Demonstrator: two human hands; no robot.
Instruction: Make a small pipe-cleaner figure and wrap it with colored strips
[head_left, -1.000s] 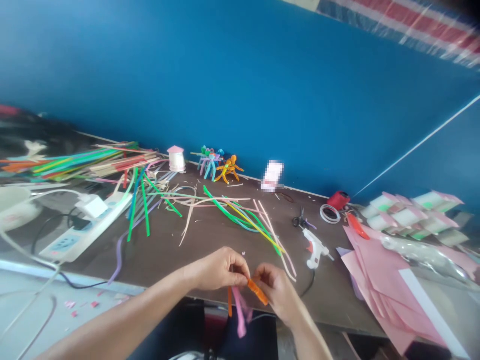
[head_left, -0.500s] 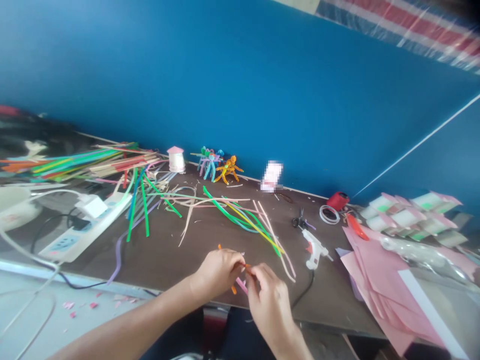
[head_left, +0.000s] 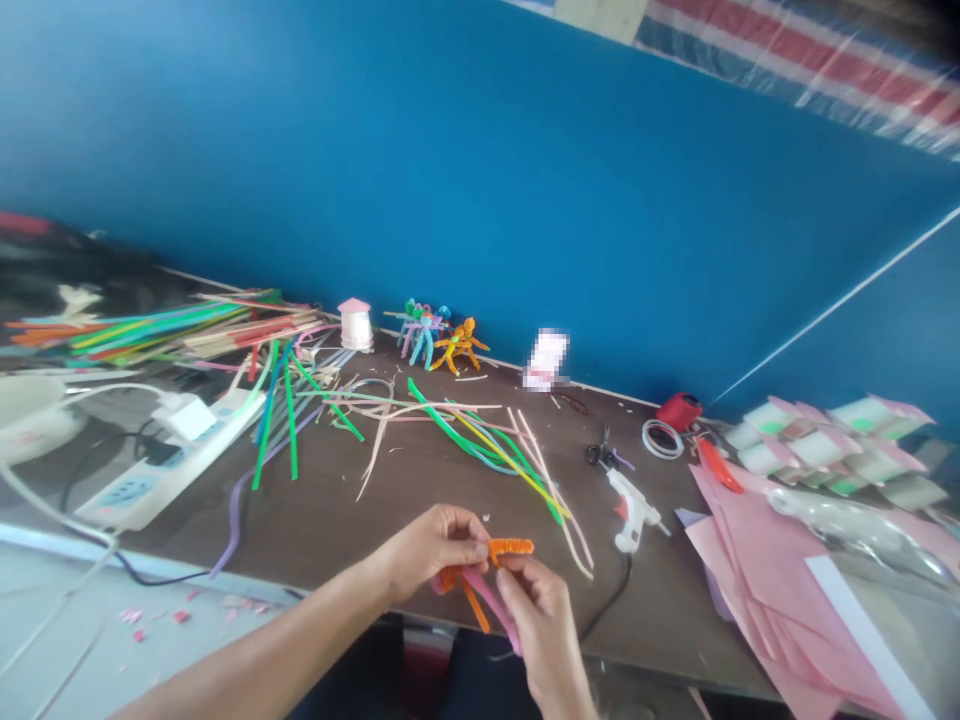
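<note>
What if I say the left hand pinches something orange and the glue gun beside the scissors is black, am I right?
Almost! The head view shows the glue gun is white, not black. It is beside the scissors, and the left hand does pinch an orange fuzzy strip.

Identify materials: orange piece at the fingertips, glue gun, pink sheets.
Orange piece: matte chenille, probably over wire; fuzzy, bent shape.
Glue gun: likely hard plastic, smooth; moulded-looking white body.
Pink sheets: matte, perhaps paper or foam; thin, flat, overlapping.
</note>
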